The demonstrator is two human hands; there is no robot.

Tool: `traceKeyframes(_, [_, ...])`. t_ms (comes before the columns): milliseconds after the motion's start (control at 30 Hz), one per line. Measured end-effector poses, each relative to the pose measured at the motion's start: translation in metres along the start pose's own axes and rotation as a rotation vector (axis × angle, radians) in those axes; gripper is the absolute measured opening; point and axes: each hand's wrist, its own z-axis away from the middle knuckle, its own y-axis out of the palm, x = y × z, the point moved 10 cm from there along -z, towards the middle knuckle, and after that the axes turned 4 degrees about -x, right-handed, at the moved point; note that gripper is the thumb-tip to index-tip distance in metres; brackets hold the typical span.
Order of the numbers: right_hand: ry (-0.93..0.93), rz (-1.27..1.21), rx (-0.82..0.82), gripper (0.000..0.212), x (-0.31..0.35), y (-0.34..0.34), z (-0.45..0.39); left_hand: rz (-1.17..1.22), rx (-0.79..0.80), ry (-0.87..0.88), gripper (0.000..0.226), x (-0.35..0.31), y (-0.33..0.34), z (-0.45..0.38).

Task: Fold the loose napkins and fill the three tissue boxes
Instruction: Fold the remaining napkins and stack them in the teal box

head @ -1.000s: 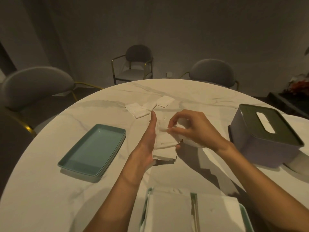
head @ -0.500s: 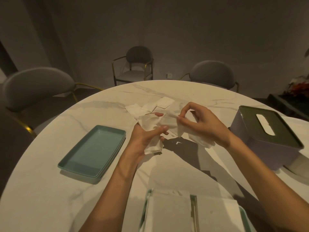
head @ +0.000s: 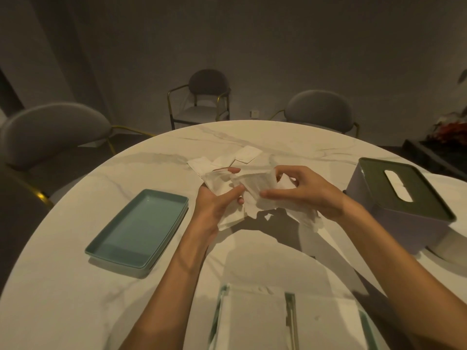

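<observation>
White tissue paper is the material in hand. Head view, the only view: a crumpled white paper napkin [head: 255, 190] is held above the round white marble bench [head: 75, 286] at the centre of the frame, clear of its surface, with its shadow directly below.

The left hand [head: 217, 200] has its grip clamped on the napkin's left portion, thumb over the paper and fingers behind it. The right hand [head: 300, 190] has its grip clamped on the right portion, thumb and fingers pinched into the paper.

Just beyond the hands, upper centre, lie several flat folded white napkins [head: 246, 155] on the bench. At right stands a lilac rectangular tissue box with a dark green slotted lid [head: 401, 198], lid on. At left sits a teal rectangular tray [head: 139, 228], nothing visible in it. At the bottom edge, a teal-rimmed container of stacked white napkins [head: 285, 322] is partly cut off by the frame; whether it is one of the tissue boxes cannot be told.

Judgement: the folding step is in hand, at the point of opening out and squaring up one loose napkin. The next move calls for pulling the sheet taut between both grips, finding its edges, then laying it flat for a clean crease. Thin paper; a hard pull risks a tear.
</observation>
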Motion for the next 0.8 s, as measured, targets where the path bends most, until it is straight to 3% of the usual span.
traceKeyframes(200, [-0.033, -0.063, -0.045, 0.041, 0.015, -0.015, 0.003, 0.113, -0.032, -0.111, 0.034, 0.017, -0.008, -0.003])
traceKeyframes(367, [-0.133, -0.165, 0.154, 0.016, 0.045, -0.011, 0.017, 0.111, 0.010, -0.347, 0.022, 0.029, 0.000, 0.011])
traceKeyframes(467, [-0.123, -0.158, 0.261, 0.026, 0.050, 0.002, 0.024, -0.029, 0.049, -0.429, 0.014, 0.048, -0.006, 0.022])
traceKeyframes(567, [-0.092, 0.016, 0.224, 0.037, 0.038, 0.008, 0.019, 0.028, 0.083, -0.484, 0.023, 0.061, -0.004, 0.040])
traceKeyframes(667, [-0.060, 0.148, 0.172, 0.031, 0.024, 0.009, 0.013, 0.079, 0.321, -0.741, 0.069, 0.057, 0.045, 0.066])
traceKeyframes(700, [-0.067, 0.174, 0.136, 0.027, 0.023, 0.008, 0.011, 0.045, 0.359, -0.749, 0.079, 0.053, 0.054, 0.071])
traceKeyframes(733, [-0.080, 0.198, 0.095, 0.025, 0.024, 0.005, 0.009, -0.018, 0.374, -0.715, 0.079, 0.049, 0.055, 0.070])
traceKeyframes(800, [-0.052, 0.207, 0.046, 0.031, 0.022, 0.001, 0.008, -0.043, 0.334, -0.606, 0.049, 0.044, 0.049, 0.069])
